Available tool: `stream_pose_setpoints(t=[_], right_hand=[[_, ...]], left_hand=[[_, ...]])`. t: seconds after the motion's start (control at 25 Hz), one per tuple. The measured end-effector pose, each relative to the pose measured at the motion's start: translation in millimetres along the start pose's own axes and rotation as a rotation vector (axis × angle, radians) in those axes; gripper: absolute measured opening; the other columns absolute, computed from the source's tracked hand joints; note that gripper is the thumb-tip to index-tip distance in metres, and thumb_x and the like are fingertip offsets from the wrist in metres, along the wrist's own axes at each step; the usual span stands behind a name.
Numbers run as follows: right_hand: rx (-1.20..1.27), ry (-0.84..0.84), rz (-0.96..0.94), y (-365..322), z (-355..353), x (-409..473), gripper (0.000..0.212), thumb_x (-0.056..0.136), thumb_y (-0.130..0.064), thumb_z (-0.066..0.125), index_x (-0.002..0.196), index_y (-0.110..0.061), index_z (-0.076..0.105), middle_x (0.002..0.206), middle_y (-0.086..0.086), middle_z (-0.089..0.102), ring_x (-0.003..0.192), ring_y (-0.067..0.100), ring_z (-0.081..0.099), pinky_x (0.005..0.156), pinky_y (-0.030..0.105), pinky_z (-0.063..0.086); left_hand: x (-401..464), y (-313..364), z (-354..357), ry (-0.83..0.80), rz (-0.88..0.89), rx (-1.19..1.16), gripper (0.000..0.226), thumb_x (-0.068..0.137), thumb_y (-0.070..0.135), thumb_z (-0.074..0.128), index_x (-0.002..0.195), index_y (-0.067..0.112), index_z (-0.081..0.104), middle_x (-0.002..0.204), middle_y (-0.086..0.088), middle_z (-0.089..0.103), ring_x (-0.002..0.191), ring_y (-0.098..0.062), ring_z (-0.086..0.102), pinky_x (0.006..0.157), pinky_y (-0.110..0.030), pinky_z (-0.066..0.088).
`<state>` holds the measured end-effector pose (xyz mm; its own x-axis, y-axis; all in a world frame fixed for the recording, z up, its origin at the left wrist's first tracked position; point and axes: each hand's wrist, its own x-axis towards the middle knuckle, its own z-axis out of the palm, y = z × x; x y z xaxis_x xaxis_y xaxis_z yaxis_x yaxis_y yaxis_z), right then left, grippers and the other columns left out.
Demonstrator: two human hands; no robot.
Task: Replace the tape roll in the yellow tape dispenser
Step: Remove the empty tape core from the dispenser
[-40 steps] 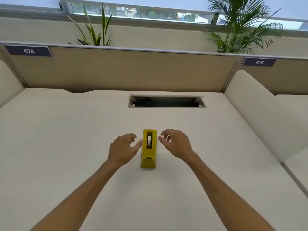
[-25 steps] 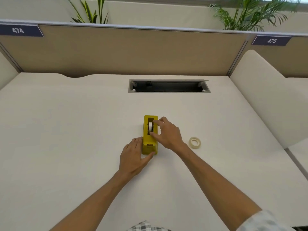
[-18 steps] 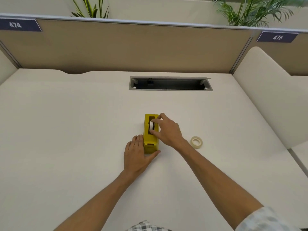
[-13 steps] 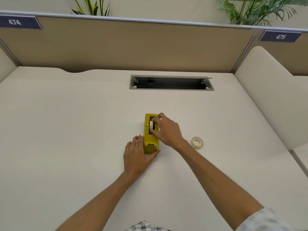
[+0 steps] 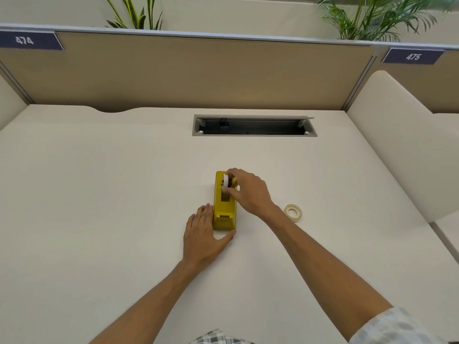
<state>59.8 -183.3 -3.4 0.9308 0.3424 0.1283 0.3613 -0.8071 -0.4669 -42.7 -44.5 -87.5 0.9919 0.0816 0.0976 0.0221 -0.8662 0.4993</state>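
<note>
The yellow tape dispenser (image 5: 224,209) stands on the pale desk (image 5: 99,194), its long side running away from me. My right hand (image 5: 249,192) pinches a small white tape roll (image 5: 225,182) at the dispenser's top slot, the roll partly raised out of it. Fingers and thumb of my left hand (image 5: 202,237) brace the dispenser's near left corner, palm flat on the desk. A second, translucent tape roll (image 5: 293,212) lies flat on the desk to the right of my right forearm.
A rectangular cable opening (image 5: 253,125) is cut into the desk behind the dispenser. A tan partition (image 5: 198,73) closes the back, and a rounded white divider (image 5: 397,140) rises on the right. Plants stand behind the partition.
Both hands closed in on the dispenser: the left settled at its near corner, the right went to the slot. The white roll now sits slightly higher in the slot. The view tilted down.
</note>
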Motion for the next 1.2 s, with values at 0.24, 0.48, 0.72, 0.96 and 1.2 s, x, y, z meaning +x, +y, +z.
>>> stream_pose_setpoints(t=[0.24,0.48,0.72,0.96,1.2], right_hand=[[0.258,0.048,-0.04,-7.3,-15.6,-15.6,0.036,0.084,-0.022,0.072,0.118,-0.019,0.061,0.108,-0.001,0.068,0.092,0.016,0.064,0.081,0.041,0.055],[0.428,0.049,-0.089,-22.6,-27.3,-50.7,0.038,0.083,-0.025,0.075,0.119,-0.017,0.064,0.107,-0.002,0.067,0.092,0.009,0.065,0.082,0.03,0.057],[0.582,0.08,-0.074,-29.5,-32.3,-78.8,0.039,0.081,-0.014,0.077,0.117,-0.019,0.063,0.102,-0.006,0.068,0.09,0.008,0.065,0.082,0.021,0.055],[0.863,0.055,0.018,-22.7,-33.9,-94.0,0.03,0.078,-0.009,0.08,0.106,-0.014,0.07,0.098,-0.004,0.073,0.092,0.009,0.069,0.081,0.016,0.053],[0.847,0.079,0.036,-9.1,-47.0,-104.1,0.027,0.08,-0.027,0.079,0.106,-0.028,0.069,0.105,-0.011,0.071,0.1,0.012,0.066,0.084,0.031,0.056]], left_hand=[[-4.3,0.1,-34.6,0.129,-0.023,-0.314,0.062,0.085,0.034,0.046,0.143,0.017,0.041,0.145,-0.004,0.048,0.133,-0.02,0.045,0.108,-0.029,0.034],[5.0,34.9,-75.7,0.097,0.016,-0.714,0.044,0.092,0.041,0.056,0.133,0.025,0.052,0.124,0.011,0.061,0.104,0.0,0.061,0.081,-0.014,0.052],[-0.7,48.2,-85.7,-0.083,-0.067,-0.983,0.036,0.092,0.02,0.062,0.128,0.016,0.061,0.113,-0.002,0.072,0.1,-0.016,0.07,0.094,-0.041,0.054],[-6.9,52.6,-90.3,-0.178,-0.105,-1.147,0.031,0.092,0.018,0.061,0.122,0.015,0.065,0.108,-0.003,0.074,0.098,-0.022,0.071,0.082,-0.029,0.057],[-2.3,70.8,-82.4,-0.217,-0.142,-1.192,0.03,0.092,0.023,0.06,0.12,0.014,0.066,0.102,-0.003,0.075,0.096,-0.019,0.071,0.077,-0.026,0.057]])
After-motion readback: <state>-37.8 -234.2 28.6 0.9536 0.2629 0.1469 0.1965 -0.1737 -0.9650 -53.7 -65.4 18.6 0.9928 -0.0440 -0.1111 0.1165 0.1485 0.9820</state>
